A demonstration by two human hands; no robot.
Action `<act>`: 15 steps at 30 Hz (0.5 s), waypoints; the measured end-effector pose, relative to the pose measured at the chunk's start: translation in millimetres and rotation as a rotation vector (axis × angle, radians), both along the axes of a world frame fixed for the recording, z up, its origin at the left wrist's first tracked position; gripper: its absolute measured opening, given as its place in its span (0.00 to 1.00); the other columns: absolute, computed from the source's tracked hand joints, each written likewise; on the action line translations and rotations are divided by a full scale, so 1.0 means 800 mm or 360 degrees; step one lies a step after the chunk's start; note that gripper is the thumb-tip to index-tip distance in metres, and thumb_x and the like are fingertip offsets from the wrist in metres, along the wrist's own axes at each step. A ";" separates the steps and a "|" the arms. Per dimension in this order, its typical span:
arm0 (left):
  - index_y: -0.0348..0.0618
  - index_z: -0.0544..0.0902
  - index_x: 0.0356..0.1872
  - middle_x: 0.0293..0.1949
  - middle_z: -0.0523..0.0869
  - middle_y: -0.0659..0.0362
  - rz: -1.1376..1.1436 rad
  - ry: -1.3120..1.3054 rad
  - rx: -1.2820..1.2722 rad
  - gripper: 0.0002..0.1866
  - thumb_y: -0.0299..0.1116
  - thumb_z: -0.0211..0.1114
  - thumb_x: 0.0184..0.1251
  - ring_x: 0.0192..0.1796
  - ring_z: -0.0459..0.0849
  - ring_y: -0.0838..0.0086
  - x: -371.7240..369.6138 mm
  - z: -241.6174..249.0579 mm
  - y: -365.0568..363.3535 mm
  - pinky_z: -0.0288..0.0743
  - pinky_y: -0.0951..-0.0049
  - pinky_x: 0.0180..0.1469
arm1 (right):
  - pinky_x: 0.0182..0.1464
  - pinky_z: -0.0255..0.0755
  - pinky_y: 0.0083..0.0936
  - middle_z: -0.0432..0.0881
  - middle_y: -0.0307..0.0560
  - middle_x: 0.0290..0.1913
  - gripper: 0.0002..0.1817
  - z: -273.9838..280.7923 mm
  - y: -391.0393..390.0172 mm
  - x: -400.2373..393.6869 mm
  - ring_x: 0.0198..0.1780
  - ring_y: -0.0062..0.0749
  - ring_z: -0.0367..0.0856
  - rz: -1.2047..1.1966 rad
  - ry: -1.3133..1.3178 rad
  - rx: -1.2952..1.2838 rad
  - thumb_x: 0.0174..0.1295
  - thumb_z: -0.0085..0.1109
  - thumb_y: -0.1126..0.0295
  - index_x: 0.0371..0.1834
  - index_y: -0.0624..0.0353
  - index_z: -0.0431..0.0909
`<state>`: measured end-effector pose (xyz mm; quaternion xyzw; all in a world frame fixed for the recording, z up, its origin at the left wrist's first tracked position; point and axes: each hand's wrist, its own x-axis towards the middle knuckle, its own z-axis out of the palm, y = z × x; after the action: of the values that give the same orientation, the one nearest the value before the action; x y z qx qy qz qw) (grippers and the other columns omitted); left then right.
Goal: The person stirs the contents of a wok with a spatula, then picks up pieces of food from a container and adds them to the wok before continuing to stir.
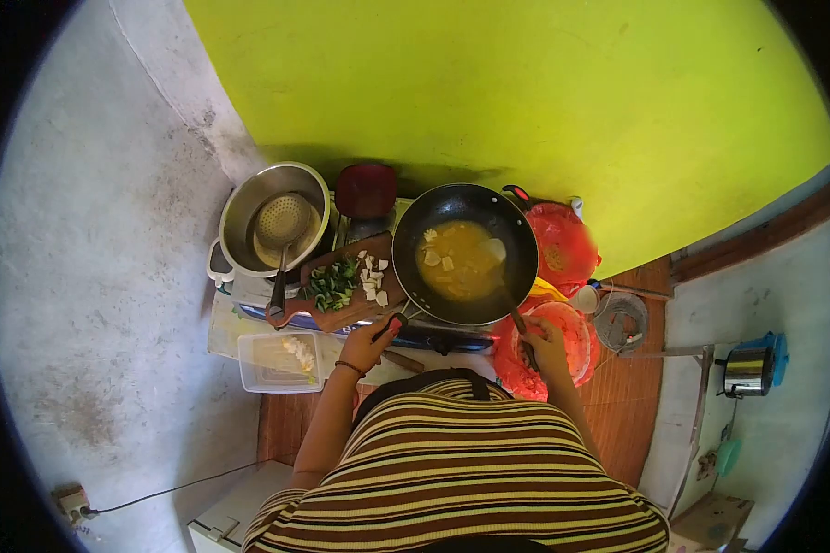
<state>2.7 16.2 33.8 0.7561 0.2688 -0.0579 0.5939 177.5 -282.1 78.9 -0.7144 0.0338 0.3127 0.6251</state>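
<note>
A black wok (466, 205) holds yellowish liquid (466, 263) with pale pieces in it. My left hand (364, 347) is closed round the black and red handle (396, 324) at the wok's lower left. On the right, my right hand (546, 346) grips a spatula (518, 321) whose far end reaches the wok's lower right side. Left of the wok, a wooden cutting board (397, 293) bears chopped green leaves (332, 284) and white pieces (373, 278).
A steel pot (235, 221) with a skimmer (283, 219) stands left, near a dark red bowl (365, 191). A clear plastic container (258, 362) sits front left. Red plastic-lined containers (576, 341) are on the right. A green wall (526, 92) rises behind.
</note>
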 end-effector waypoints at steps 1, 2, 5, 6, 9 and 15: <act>0.52 0.72 0.62 0.24 0.81 0.60 -0.0004 -0.0003 0.0010 0.23 0.41 0.59 0.65 0.17 0.74 0.79 0.000 -0.001 0.000 0.71 0.78 0.21 | 0.14 0.61 0.16 0.76 0.44 0.19 0.18 0.006 0.003 -0.001 0.13 0.21 0.70 -0.0011 0.0121 0.0068 0.58 0.52 0.77 0.53 0.62 0.71; 0.52 0.72 0.62 0.24 0.81 0.59 -0.0009 -0.0007 0.0019 0.23 0.40 0.59 0.65 0.16 0.74 0.79 -0.001 -0.003 0.000 0.71 0.77 0.21 | 0.14 0.61 0.15 0.76 0.44 0.20 0.18 0.010 0.005 -0.003 0.14 0.22 0.70 -0.0021 0.0241 0.0136 0.58 0.52 0.77 0.53 0.62 0.71; 0.52 0.72 0.62 0.25 0.82 0.58 -0.0006 0.0024 0.0042 0.23 0.40 0.59 0.65 0.17 0.75 0.78 -0.002 -0.013 0.002 0.71 0.77 0.22 | 0.14 0.62 0.13 0.76 0.42 0.20 0.16 0.010 0.011 -0.006 0.14 0.19 0.70 -0.0041 0.0324 0.0317 0.59 0.52 0.76 0.51 0.62 0.73; 0.52 0.72 0.62 0.25 0.82 0.58 -0.0001 0.0031 0.0043 0.23 0.40 0.59 0.65 0.17 0.75 0.78 -0.002 -0.013 0.002 0.71 0.77 0.22 | 0.14 0.62 0.13 0.76 0.42 0.20 0.16 0.013 0.013 -0.008 0.14 0.19 0.70 -0.0031 0.0318 0.0312 0.59 0.52 0.76 0.51 0.62 0.73; 0.52 0.72 0.62 0.25 0.82 0.58 -0.0007 0.0044 0.0053 0.23 0.40 0.59 0.65 0.17 0.75 0.78 -0.001 -0.008 0.001 0.72 0.76 0.22 | 0.14 0.61 0.12 0.76 0.41 0.19 0.16 0.019 0.015 -0.012 0.13 0.18 0.69 0.0002 0.0269 0.0301 0.58 0.52 0.77 0.52 0.62 0.73; 0.52 0.70 0.64 0.29 0.84 0.57 -0.0074 0.0012 0.0064 0.24 0.42 0.57 0.68 0.15 0.74 0.79 -0.002 -0.007 0.002 0.71 0.77 0.19 | 0.14 0.59 0.12 0.75 0.39 0.19 0.19 0.032 0.016 -0.019 0.13 0.16 0.67 0.0147 0.0054 0.0218 0.57 0.54 0.79 0.53 0.62 0.73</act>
<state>1.4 18.1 28.4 0.7737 0.2544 -0.0691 0.5761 162.5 -269.4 104.8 -0.6654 -0.0100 0.3548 0.6567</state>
